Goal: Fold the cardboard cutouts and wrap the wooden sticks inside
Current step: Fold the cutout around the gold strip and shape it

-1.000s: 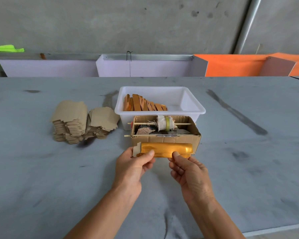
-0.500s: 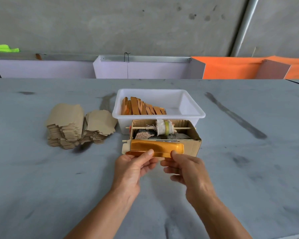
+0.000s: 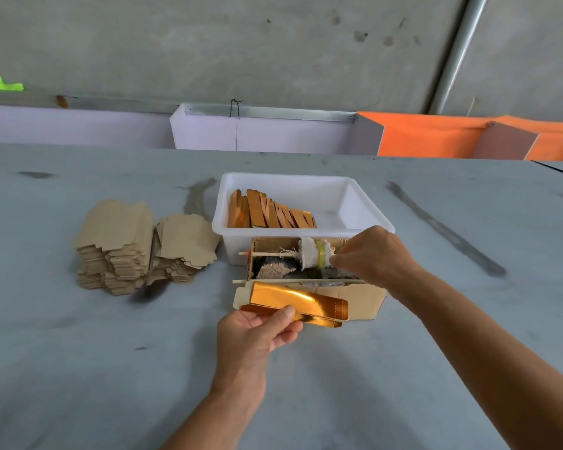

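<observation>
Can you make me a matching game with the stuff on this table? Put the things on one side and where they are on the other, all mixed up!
Things:
1. gold folded carton
2. stack of brown cutouts
3. finished gold pieces
4. cloth-wrapped roll

Places:
A. leaning in a row inside the white tub
B. on a thin stick across the cardboard box
C. pinched in the left hand
D. piled on the table, left of the tub

Pairs: 1-C, 2-D, 3-A, 4-B

Right hand [image 3: 372, 254] fingertips hidden inside cardboard box [image 3: 364, 298]
</observation>
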`<action>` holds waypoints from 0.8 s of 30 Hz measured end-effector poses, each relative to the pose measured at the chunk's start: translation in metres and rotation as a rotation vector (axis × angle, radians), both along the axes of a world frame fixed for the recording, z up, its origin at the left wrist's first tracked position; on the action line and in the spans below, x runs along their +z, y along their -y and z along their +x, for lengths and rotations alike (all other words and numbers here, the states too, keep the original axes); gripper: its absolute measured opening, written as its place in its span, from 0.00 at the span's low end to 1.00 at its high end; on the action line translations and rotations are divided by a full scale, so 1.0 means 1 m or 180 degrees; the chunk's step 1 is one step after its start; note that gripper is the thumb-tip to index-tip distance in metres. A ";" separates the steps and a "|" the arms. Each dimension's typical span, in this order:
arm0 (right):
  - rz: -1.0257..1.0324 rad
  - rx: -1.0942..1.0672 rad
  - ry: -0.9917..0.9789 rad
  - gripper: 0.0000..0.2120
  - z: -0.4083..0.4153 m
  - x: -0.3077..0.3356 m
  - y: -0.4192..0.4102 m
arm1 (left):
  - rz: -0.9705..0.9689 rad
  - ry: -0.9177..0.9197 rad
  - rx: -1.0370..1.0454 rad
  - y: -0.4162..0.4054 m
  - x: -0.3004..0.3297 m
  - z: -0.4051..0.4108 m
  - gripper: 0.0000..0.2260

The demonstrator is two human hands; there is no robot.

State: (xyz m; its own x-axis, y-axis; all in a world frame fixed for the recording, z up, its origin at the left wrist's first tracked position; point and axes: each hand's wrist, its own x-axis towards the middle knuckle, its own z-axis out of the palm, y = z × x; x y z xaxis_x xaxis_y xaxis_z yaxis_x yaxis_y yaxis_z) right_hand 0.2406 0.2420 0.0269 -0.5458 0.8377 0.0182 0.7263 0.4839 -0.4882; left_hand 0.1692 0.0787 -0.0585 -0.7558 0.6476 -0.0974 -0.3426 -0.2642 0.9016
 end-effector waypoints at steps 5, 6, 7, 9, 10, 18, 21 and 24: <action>-0.0066 0.0095 0.0433 0.11 -0.011 -0.007 -0.008 | -0.0017 0.0037 0.0043 0.002 0.000 -0.001 0.03; -0.0083 0.0089 0.0463 0.12 -0.012 -0.008 -0.008 | -0.0019 0.0044 0.0044 0.002 0.000 -0.001 0.03; -0.0119 0.0082 0.0477 0.12 -0.013 -0.009 -0.008 | -0.0019 0.0046 0.0041 0.002 0.000 -0.001 0.03; -0.0227 0.0079 0.0464 0.13 -0.015 -0.012 -0.007 | -0.0039 0.0043 0.0040 0.003 -0.001 -0.001 0.03; -0.0252 0.0086 0.0475 0.13 -0.016 -0.013 -0.006 | -0.0043 0.0047 0.0043 0.003 -0.001 -0.001 0.04; -0.0414 -0.0064 0.0207 0.16 -0.020 -0.021 -0.006 | -0.0118 0.0027 0.0024 0.002 -0.003 0.000 0.04; -0.0367 -0.0149 0.0132 0.17 -0.020 -0.023 -0.006 | -0.0156 0.0042 0.0023 0.001 -0.003 0.000 0.04; -0.0252 -0.0211 0.0128 0.16 -0.022 -0.024 -0.005 | -0.0185 0.0036 0.0003 0.001 -0.004 0.000 0.04</action>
State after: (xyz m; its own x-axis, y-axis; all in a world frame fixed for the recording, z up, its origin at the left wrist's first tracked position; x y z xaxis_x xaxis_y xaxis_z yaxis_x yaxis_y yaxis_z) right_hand 0.2185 0.2467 0.0029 -0.4882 0.8699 -0.0703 0.7752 0.3953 -0.4927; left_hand 0.1691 0.0780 -0.0623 -0.7550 0.6398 -0.1433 -0.3525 -0.2118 0.9115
